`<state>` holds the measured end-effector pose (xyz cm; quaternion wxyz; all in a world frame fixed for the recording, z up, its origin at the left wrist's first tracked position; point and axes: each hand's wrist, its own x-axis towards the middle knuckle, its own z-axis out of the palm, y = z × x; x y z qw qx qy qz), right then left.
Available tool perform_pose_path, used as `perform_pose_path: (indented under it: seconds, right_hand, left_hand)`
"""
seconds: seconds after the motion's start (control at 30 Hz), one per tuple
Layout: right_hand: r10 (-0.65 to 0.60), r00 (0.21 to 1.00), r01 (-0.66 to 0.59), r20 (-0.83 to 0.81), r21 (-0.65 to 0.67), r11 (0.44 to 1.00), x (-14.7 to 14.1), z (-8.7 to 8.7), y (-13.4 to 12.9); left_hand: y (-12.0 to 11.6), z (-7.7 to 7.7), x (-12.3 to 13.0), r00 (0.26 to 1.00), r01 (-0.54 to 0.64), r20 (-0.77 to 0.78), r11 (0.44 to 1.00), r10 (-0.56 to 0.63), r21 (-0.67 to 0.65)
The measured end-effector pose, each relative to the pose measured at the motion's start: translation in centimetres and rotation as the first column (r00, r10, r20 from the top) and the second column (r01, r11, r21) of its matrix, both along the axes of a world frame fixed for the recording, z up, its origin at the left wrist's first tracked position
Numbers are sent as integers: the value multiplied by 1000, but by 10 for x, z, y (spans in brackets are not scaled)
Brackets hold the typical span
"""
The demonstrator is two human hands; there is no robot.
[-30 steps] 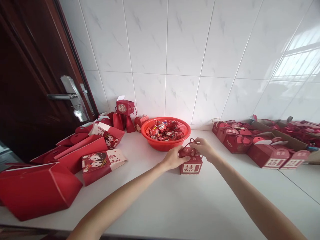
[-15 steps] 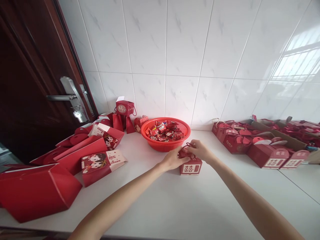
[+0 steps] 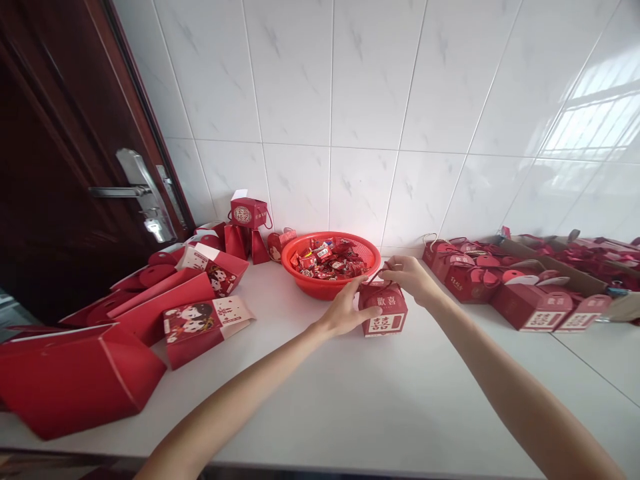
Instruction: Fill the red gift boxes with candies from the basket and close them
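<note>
A small red gift box [image 3: 384, 324] with a white label stands upright on the white table, in front of the candy basket. Its top flaps are up and together, with a thin dark red cord at the top. My left hand [image 3: 347, 312] holds the box by its left side, thumb on the front. Above the box, my right hand [image 3: 403, 272] pinches the cord between its fingertips. The red plastic basket [image 3: 325, 288] behind is filled with wrapped candies [image 3: 327, 260].
Red boxes [image 3: 135, 303] of several shapes crowd the left side, with a large box [image 3: 80, 380] at the front left. A carton box [image 3: 247, 212] rests on others near the wall. More small boxes [image 3: 533, 307] line the right. A door handle [image 3: 120, 191] shows at left.
My right hand has risen a little, drawing the cord up from the box top. My left hand has shifted down onto the box's side, and the front flap now shows.
</note>
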<state>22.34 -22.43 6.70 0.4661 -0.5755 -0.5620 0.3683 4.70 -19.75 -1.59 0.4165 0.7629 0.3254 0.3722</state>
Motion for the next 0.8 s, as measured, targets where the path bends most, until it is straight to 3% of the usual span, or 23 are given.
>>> perform_pose_path:
  seconds: [0.1, 0.2, 0.3, 0.5, 0.6, 0.8]
  right_hand:
    - [-108, 961, 94, 256, 67, 993, 7, 0, 4]
    - [-258, 838, 192, 481, 183, 964, 15, 1, 7]
    - [-271, 740, 224, 615, 154, 962, 30, 5, 9]
    - [-381, 673, 338, 633, 194, 921, 84, 21, 5]
    - [-415, 636, 434, 650, 144, 889, 114, 26, 1]
    - [-517, 546, 635, 659, 76, 769, 168, 30, -8]
  left_hand:
    - [0, -4, -3, 1000, -19, -4, 999, 19, -34]
    - [-2, -10, -7, 1000, -20, 9, 999, 20, -37]
    - [-4, -20, -13, 1000, -9, 8, 999, 10, -49]
    - [-9, -53, -19, 1000, 28, -6, 991, -29, -133]
    - [-12, -66, -19, 999, 33, -7, 989, -34, -147]
    - [-15, -69, -17, 1000, 25, -8, 988, -26, -152]
